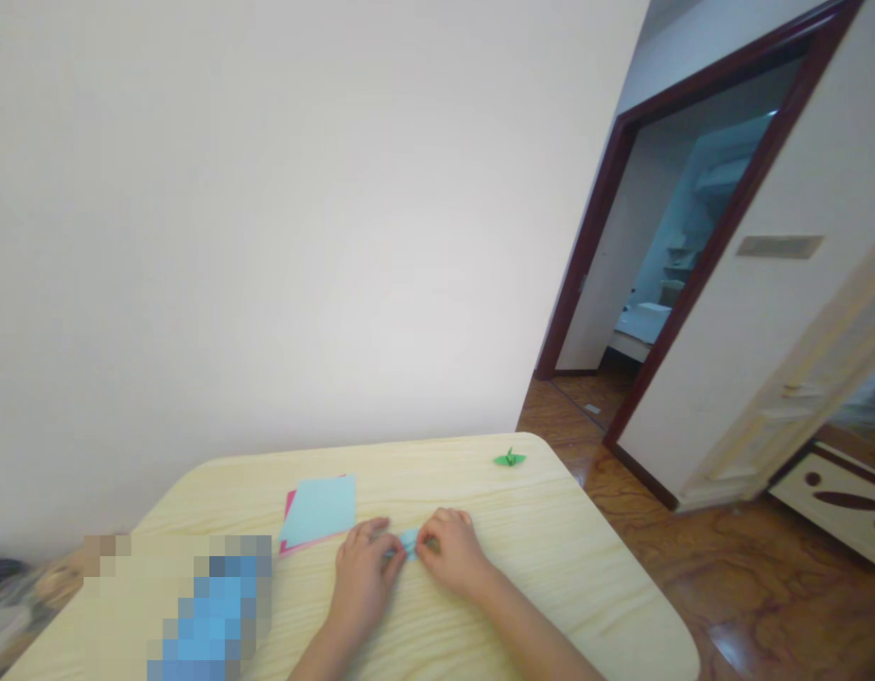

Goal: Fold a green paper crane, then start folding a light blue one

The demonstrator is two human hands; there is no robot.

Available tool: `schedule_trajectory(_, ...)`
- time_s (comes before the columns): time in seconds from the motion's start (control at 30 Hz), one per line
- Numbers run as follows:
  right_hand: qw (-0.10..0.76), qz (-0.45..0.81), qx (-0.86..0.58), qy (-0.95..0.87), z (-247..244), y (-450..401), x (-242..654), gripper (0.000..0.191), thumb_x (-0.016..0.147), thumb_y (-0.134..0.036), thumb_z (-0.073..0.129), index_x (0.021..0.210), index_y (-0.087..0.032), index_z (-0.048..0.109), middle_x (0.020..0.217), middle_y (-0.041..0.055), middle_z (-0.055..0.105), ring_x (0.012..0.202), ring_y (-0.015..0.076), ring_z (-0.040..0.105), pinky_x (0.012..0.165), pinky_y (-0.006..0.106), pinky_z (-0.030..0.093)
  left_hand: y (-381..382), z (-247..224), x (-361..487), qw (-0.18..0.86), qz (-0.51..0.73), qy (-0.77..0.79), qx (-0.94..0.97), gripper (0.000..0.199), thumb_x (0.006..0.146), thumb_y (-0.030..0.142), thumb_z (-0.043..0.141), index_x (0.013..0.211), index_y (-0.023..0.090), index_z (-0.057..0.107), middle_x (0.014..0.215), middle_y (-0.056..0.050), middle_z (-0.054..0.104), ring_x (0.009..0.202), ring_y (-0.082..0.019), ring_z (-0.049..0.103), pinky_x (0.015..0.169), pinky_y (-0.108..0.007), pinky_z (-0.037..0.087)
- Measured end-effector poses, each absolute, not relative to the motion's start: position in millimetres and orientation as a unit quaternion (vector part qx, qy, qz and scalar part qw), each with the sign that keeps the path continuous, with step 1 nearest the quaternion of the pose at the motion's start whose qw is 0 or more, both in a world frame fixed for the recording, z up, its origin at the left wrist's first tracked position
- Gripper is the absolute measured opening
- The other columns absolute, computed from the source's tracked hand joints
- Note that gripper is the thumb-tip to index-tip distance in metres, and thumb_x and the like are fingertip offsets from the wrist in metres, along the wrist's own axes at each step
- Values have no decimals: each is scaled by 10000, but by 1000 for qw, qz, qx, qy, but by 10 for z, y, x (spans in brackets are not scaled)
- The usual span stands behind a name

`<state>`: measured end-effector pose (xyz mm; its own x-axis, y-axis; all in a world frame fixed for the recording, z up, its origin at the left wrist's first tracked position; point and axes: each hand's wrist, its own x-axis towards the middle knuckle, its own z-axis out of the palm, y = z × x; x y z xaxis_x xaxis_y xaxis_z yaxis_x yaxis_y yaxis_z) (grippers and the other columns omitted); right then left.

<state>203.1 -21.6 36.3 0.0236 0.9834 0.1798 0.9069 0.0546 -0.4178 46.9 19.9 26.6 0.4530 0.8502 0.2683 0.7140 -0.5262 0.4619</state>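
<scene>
A small piece of folded light-blue paper (410,541) lies on the table between my two hands. My left hand (366,569) pinches its left side, thumb and fingers drawn together. From the other side, my right hand (451,549) grips the right edge between thumb and forefinger. The fingers cover much of the paper, so its full folded shape is hidden. Left of my hands rests a stack of square paper sheets (321,509), light blue on top with pink showing beneath. A green folded paper figure (509,459) sits near the far right corner.
The pale wood-grain table (571,567) has rounded corners and stands against a white wall (323,236). A pixelated patch with blue in it hides the table's left front. To the right are a dark red door frame (621,156) and a low cabinet (834,497).
</scene>
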Motion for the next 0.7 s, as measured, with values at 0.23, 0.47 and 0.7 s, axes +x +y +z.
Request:
schedule_trajectory(0.23,198,115,-699,-677,377,-155,2050,119,752,-279,566,742,-231,674,838,15,647,870,164,566,812,292,329,187,273,505,154,219,475,838,152,757,198,565,720,280,688,1117,-17,609,1076,-227,492,882,-392,358)
schedule_trajectory(0.47,172,132,-719,-660,428,-91,2029,131,722,-284,566,715,-231,686,812,20,685,821,171,598,783,291,354,151,302,567,156,203,516,817,169,773,242,524,730,251,687,1171,-44,592,1122,-261,456,897,-444,310)
schedule_trajectory(0.7,142,146,-733,-649,496,-58,2003,129,715,-284,559,692,-231,673,765,12,702,784,177,617,757,289,362,166,276,587,142,202,538,806,109,770,237,525,794,215,628,1128,-50,605,1089,-243,478,884,-391,323)
